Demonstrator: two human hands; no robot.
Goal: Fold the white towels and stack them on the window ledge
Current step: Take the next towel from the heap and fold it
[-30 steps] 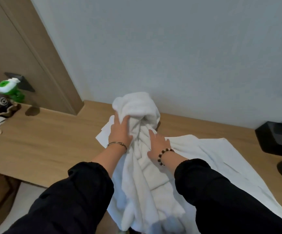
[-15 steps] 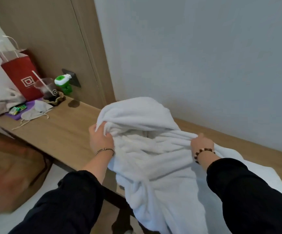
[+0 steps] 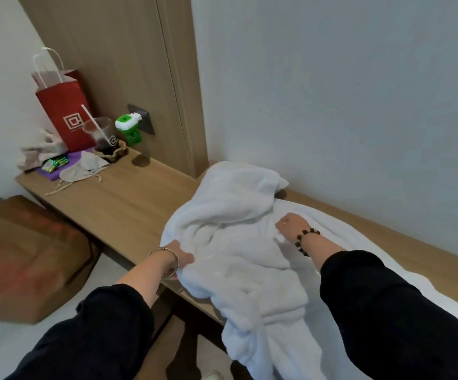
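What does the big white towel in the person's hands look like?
The white towel is thick, fluffy cloth, crumpled and not folded. It lies heaped on the wooden ledge, its lower end hanging over the front edge. The left hand grips its left edge; the right hand pinches it near the right side.

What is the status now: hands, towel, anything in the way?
Left hand grips towel edge; right hand pinches towel. Towel bunched, unfolded, partly hanging off ledge. Bag and cup far left, apart from towel.

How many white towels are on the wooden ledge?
2: a bunched towel in the middle, gripped by the left hand and right hand; a flat towel spread beneath it, toward the right. Others may hide underneath.
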